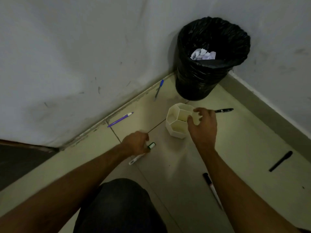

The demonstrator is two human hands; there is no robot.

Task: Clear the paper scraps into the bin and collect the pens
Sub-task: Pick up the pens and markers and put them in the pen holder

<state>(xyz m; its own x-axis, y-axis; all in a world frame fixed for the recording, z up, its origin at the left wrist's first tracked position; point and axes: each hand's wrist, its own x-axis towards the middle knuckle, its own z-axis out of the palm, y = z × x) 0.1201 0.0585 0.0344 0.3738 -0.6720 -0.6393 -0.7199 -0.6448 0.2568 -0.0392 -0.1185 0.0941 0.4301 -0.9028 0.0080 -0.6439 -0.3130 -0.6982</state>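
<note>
- A purple ballpoint pen with a white tip (120, 119) lies on the pale tiled floor (176, 165) near the foot of the wall. It is well apart from both hands.
- The left hand (136, 142) has its grip closed on a white marker with a green cap (151, 145). The fingers curl over the barrel, with the white tail showing below the hand and the cap beyond the fingers. It may be just off the floor, though the angle does not settle that.
- The marker's long axis runs from near-left to far-right. Its capped end aims at the pen holder, which stands just to the right and a little farther off. The left hand is the nearer one for the drop, which looks like a short carry to the right.
- A blue capped pen (159, 89) lies by the skirting, left of the bin.
- The white hexagonal plastic pen holder (175, 130) stands upright on the floor.
- The right hand (204, 126) grips the holder's right rim, with thumb and fingers pinched over the wall.
- A round bin lined with a black plastic bag (202, 78) stands in the corner, with crumpled white paper scraps (202, 54) inside. No scraps show on the floor.
- A glossy black pen (224, 110) lies just behind the right hand.
- A black-capped white marker (209, 183) lies beside the right forearm.
- A matt black pen (280, 161) lies far right.
- The grey print on the held marker's tail is too blurred to read.
</note>
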